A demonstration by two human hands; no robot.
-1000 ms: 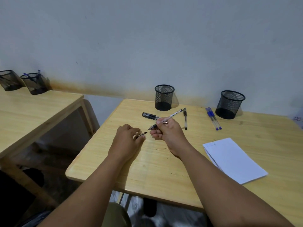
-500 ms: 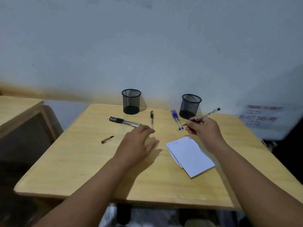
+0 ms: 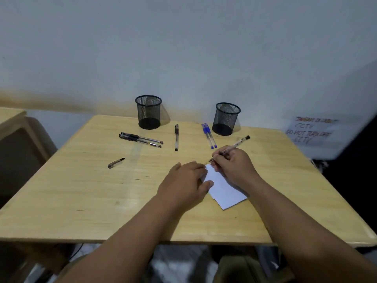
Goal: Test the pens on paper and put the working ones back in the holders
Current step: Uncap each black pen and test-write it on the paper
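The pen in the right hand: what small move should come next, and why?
Probably a short scribble. The right hand grips the clear pen with its tip at the far corner of the white paper, and the left hand presses the paper flat.

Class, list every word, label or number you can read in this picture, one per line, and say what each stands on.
"CCTV", "DO NOT TURN OFF", "CCTV": handwritten on the paper notice on the wall at right.
Top line of that notice: blurred, unreadable.
Pens, holders and paper: no readable text.
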